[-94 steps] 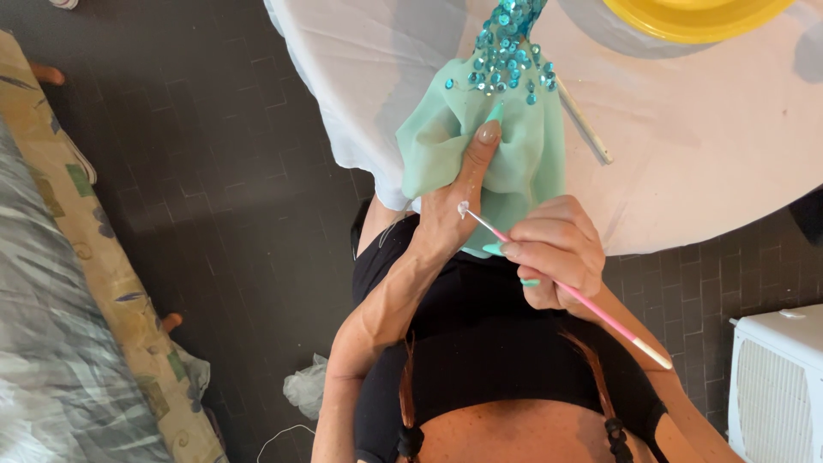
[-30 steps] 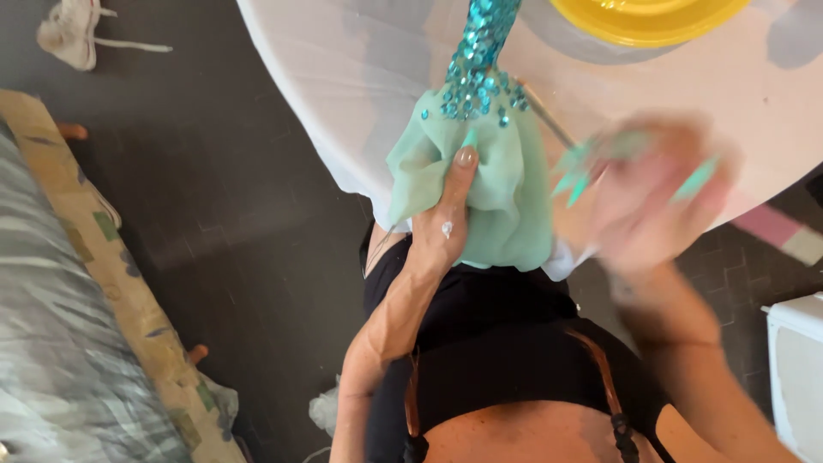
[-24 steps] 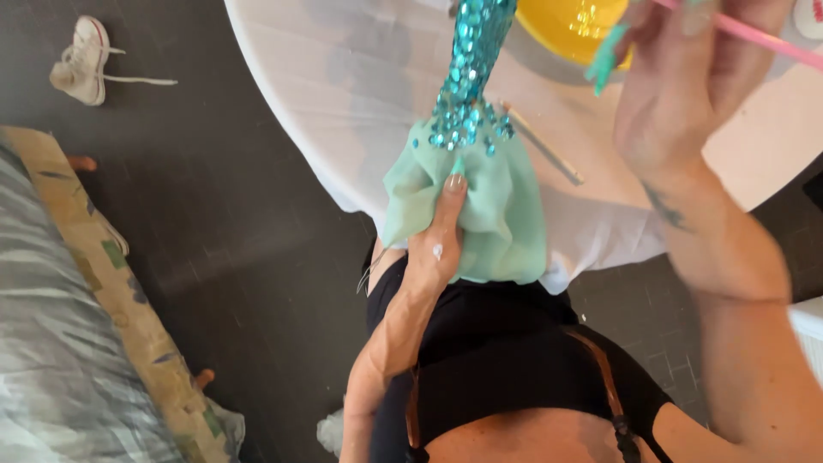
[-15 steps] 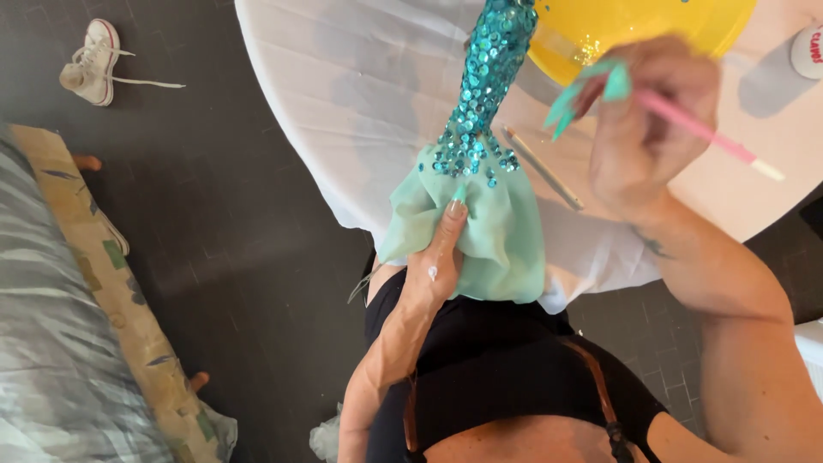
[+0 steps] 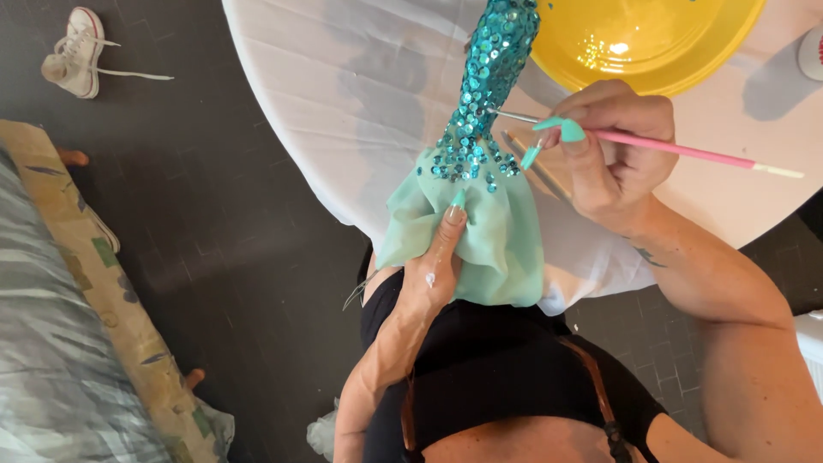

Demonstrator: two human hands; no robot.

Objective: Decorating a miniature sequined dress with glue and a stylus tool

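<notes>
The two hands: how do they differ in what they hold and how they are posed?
The left hand lies flat, fingers extended, pressing the mint fabric; the right hand is curled, pinching a pink brush. The left hand stays below the sequins; the right hand's brush tip meets them. Both have teal nails.

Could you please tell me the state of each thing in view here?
Left hand: pressing down on the mint fabric.
Right hand: gripping the pink brush, tip at the sequins.
Sequined piece: lying on the white tablecloth.
Yellow bowl: upright, a few sequins inside.
</notes>
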